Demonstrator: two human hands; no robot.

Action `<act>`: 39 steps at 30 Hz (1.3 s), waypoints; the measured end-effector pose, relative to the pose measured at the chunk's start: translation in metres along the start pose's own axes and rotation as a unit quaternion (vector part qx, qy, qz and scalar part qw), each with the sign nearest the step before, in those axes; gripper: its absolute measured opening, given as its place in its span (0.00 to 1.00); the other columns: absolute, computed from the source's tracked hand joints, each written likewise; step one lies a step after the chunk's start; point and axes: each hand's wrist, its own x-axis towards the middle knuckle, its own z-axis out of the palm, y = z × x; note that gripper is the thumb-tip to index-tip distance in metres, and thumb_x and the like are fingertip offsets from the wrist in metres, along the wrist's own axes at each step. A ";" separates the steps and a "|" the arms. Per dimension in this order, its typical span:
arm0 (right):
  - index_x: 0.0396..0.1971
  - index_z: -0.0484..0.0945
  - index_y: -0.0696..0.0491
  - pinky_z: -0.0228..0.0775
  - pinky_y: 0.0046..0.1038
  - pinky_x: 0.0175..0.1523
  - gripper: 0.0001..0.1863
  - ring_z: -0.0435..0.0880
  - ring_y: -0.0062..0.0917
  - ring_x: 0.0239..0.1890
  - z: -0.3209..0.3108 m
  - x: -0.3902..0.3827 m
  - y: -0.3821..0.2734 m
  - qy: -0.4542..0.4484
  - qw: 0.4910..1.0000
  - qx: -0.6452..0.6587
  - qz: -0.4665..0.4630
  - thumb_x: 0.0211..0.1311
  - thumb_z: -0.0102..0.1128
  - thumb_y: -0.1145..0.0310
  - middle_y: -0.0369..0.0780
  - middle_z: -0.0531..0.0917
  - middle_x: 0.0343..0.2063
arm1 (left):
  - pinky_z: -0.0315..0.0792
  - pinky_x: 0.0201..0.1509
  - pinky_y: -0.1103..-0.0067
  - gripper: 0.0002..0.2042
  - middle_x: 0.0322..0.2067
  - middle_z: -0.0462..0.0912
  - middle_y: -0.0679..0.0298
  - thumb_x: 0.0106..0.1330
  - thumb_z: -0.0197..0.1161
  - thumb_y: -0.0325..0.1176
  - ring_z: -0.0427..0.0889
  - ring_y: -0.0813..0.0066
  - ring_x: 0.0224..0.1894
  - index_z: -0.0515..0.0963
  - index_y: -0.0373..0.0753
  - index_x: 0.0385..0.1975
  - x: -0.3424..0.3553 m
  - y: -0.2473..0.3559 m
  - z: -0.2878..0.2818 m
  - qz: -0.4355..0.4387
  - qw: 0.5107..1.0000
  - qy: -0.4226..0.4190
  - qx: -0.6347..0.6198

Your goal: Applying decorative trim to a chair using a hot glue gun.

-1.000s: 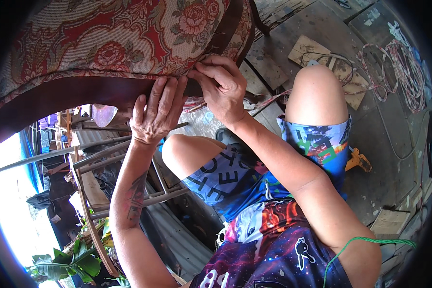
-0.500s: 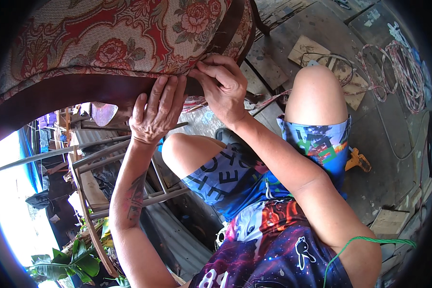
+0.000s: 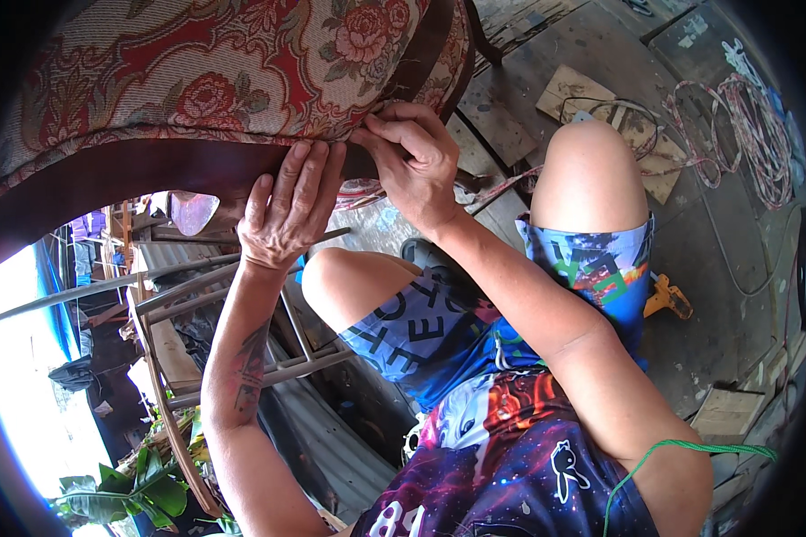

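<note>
A chair or sofa with red and cream floral upholstery fabric [image 3: 210, 67] fills the upper left, edged by a dark wooden rail [image 3: 121, 170]. My left hand [image 3: 287, 208] lies against that rail, its fingers stretched out and their tips at the fabric's corded edge. Just right of it, my right hand [image 3: 421, 166] is closed, with thumb and forefinger pinching at the fabric edge where the rail meets a corner. The fingertips hide exactly what is pinched there. Loose threads show at the corner above my right hand.
On the floor at right lie a coil of red and white rope [image 3: 761, 148], a wooden board [image 3: 578, 89] and a yellow-orange tool [image 3: 669, 298] beside my knee. A bare slatted frame [image 3: 166, 376] stands at left, near a leafy plant [image 3: 148, 490].
My left hand has shifted very slightly left along the rail. My right hand stays at the fabric edge with barely any movement.
</note>
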 end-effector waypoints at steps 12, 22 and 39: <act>0.36 0.85 0.59 0.79 0.22 0.40 0.12 0.84 0.22 0.36 -0.001 -0.002 0.004 -0.004 1.000 -0.011 0.002 0.51 0.73 0.86 0.39 0.82 0.38 | 0.52 0.75 0.67 0.16 0.62 0.75 0.78 0.73 0.57 0.46 0.73 0.82 0.67 0.82 0.58 0.57 0.000 0.002 0.003 0.000 1.000 0.016 -0.004; 0.33 0.85 0.59 0.79 0.24 0.38 0.10 0.84 0.24 0.34 -0.005 0.001 0.001 -0.026 1.000 -0.009 0.016 0.50 0.77 0.79 0.39 0.81 0.36 | 0.52 0.75 0.67 0.15 0.60 0.76 0.78 0.73 0.58 0.45 0.73 0.82 0.66 0.83 0.58 0.56 -0.002 0.003 0.007 -0.005 1.000 0.028 -0.009; 0.32 0.83 0.57 0.80 0.27 0.37 0.12 0.85 0.29 0.33 0.004 -0.001 0.006 0.023 0.997 -0.042 -0.052 0.47 0.78 0.80 0.41 0.81 0.36 | 0.52 0.73 0.69 0.14 0.57 0.79 0.77 0.70 0.60 0.44 0.76 0.79 0.64 0.82 0.57 0.53 0.003 0.002 0.001 -0.009 0.999 0.028 -0.028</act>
